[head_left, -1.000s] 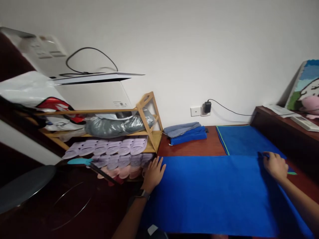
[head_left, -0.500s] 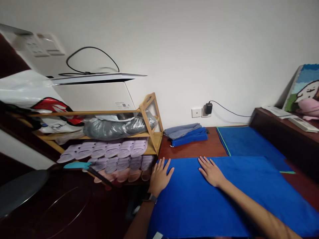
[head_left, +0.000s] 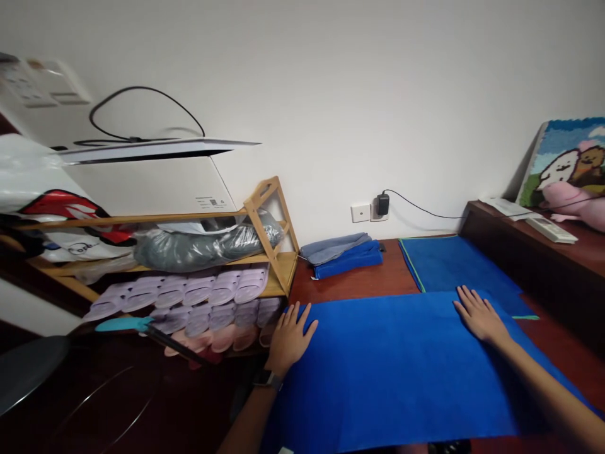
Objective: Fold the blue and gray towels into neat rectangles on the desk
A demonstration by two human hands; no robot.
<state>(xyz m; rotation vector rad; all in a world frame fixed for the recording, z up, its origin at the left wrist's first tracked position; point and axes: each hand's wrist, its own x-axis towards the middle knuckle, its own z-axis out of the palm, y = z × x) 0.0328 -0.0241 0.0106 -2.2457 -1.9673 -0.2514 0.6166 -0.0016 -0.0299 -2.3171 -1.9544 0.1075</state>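
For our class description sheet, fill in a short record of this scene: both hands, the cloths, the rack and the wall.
Left hand: open, palm down, at the large cloth's far left corner
Right hand: open, palm down, near its far edge
Large cloth: blue, spread out
Behind it, left: folded grey and blue cloths
Behind it, right: green-edged blue cloth
Wooden rack: slippers in rows, white box on top
Wall: black adapter with cord
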